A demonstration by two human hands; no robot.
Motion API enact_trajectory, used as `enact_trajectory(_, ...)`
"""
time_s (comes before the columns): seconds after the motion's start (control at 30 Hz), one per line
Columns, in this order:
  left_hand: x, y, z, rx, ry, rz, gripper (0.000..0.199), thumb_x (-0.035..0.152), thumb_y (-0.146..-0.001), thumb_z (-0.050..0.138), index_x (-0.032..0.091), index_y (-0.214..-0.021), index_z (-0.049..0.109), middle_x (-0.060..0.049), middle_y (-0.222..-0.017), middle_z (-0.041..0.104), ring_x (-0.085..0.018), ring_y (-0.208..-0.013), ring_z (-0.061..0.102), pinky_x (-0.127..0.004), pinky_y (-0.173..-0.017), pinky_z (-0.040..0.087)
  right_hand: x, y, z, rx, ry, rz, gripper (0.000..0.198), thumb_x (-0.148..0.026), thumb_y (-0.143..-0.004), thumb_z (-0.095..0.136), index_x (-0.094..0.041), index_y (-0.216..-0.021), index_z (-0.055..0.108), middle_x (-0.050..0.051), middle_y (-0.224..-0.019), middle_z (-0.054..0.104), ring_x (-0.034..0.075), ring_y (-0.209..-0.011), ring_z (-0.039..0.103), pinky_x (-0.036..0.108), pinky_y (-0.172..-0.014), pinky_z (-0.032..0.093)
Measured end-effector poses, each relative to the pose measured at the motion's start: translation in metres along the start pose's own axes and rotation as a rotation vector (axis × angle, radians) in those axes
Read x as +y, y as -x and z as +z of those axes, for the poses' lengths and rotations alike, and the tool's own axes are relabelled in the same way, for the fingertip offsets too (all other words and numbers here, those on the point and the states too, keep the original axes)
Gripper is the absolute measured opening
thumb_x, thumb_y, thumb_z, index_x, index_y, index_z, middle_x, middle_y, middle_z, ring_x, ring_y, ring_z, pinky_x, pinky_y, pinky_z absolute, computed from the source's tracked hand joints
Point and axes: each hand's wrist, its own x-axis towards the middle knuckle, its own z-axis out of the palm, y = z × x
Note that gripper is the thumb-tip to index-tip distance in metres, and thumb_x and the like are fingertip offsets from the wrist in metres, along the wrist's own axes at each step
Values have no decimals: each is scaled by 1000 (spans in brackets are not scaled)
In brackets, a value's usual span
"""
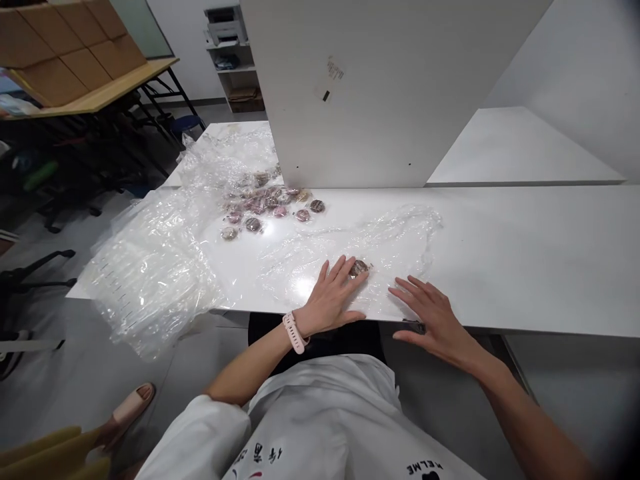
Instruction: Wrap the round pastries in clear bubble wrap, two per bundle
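Observation:
A clear plastic bag (400,230) lies flattened on the white table in front of me. On it sits a round brown item in a clear wrapper (359,268). My left hand (333,300), with a pink band at the wrist, rests palm down on the plastic, its fingers spread and touching or nearly touching the brown item. My right hand (433,320) hovers or rests at the table's front edge, right of the bag, fingers apart and holding nothing. Several similar wrapped round items (273,200), pink, brown and tan, lie loose behind and to the left.
A large heap of clear plastic bags (155,260) spills over the table's left front edge. An upright white panel (370,100) stands along the back of the table (540,260). At far left, cardboard boxes (70,53) stand on a wooden table. Another person's sandalled foot (133,403) shows lower left.

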Motion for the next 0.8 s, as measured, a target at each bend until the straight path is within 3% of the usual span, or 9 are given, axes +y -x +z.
enact_trajectory(0.1, -2, 14, 3, -69, 29, 23, 87, 62, -85, 64, 28, -156, 28, -13, -167, 14, -34, -155, 9, -59, -123, 16, 2, 13, 10, 72, -25, -13, 33, -39, -97, 53, -36, -128, 63, 2, -140, 61, 28, -135, 51, 55, -109, 43)
enact_trajectory(0.27, -2, 27, 3, -24, 47, 50, 81, 48, -85, 72, 30, -154, 32, -11, -166, 23, -32, -154, 17, -53, -122, 25, -7, 0, -12, 102, -169, -1, 20, -34, -98, 51, -33, -104, 71, -2, -107, 76, 22, -107, 70, 51, -106, 47)
enact_trajectory(0.37, 0, 24, -2, 19, 69, 16, 77, 49, -86, 70, 31, -152, 34, -11, -162, 32, -32, -147, 34, -50, -115, 37, -17, -23, -34, 183, -197, 95, 20, -40, -97, 53, -31, -96, 71, -1, -95, 76, 20, -89, 71, 39, -81, 58)
enact_trajectory(0.47, 3, 13, -5, 76, 32, -57, 60, 44, -91, 65, 28, -144, 43, -10, -153, 45, -30, -128, 53, -45, -103, 48, -24, -54, -49, 244, -192, 123, 23, -43, -96, 54, -28, -91, 71, 0, -89, 75, 18, -77, 69, 30, -57, 52)
enact_trajectory(0.67, 8, -7, 4, 155, -146, -177, 41, 33, -93, 62, 24, -133, 55, -9, -141, 57, -28, -111, 60, -41, -87, 52, -35, -109, -65, 224, -119, -7, 34, -49, -97, 48, -26, -87, 72, 1, -83, 74, 16, -71, 67, 30, -64, 51)
enact_trajectory(0.8, -3, -8, 1, 222, 45, -226, 29, 20, -100, 44, 25, -118, 66, -5, -130, 67, -23, -106, 64, -36, -82, 52, -36, -113, -76, 186, -94, -33, 36, -52, -97, 48, -27, -85, 72, 0, -82, 74, 16, -71, 66, 31, -65, 50)
